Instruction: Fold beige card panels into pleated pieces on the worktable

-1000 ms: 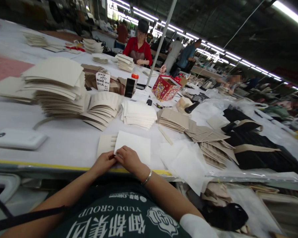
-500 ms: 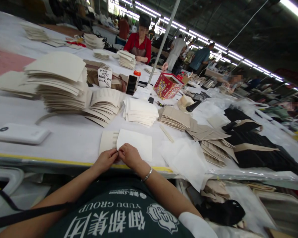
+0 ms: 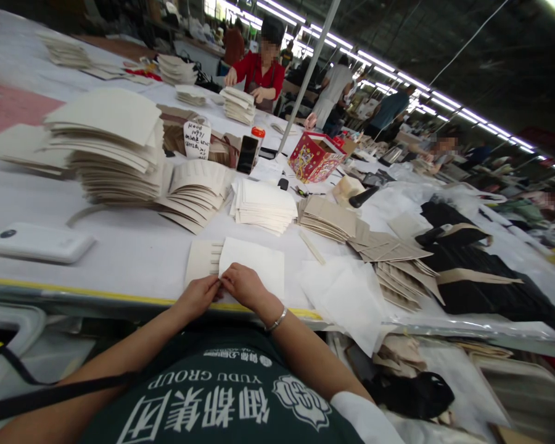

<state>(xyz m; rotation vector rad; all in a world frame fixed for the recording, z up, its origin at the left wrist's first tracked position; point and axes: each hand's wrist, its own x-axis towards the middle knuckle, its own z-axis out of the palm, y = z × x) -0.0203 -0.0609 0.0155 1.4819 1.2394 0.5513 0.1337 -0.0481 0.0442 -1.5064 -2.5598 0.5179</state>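
At the table's front edge lies a beige panel (image 3: pixel 197 262) with several dark slit-like lines. A plain white sheet (image 3: pixel 261 259) overlaps its right side. My left hand (image 3: pixel 200 297) is closed in a pinch at the panel's near edge. Against its fingertips, my right hand (image 3: pixel 245 285) pinches the white sheet's near left corner. The fingertips meet, and whatever small part lies between them is hidden. Just beyond are a stack of white sheets (image 3: pixel 264 206) and a fanned pile of slitted beige panels (image 3: pixel 197 191).
A tall stack of beige panels (image 3: pixel 104 123) stands left, behind a white power bank (image 3: pixel 39 242). To the right are tan pieces (image 3: pixel 328 217), thin translucent sheets (image 3: pixel 342 296) and black fabric pieces (image 3: pixel 494 283). A red box (image 3: pixel 315 157) stands near a pole (image 3: pixel 308 80). A co-worker (image 3: pixel 263 74) works across the table.
My hands stay pinched together at nearly the same spot. Across the table, the co-worker in red has brought both hands up to a stack of panels. The view has shifted slightly.
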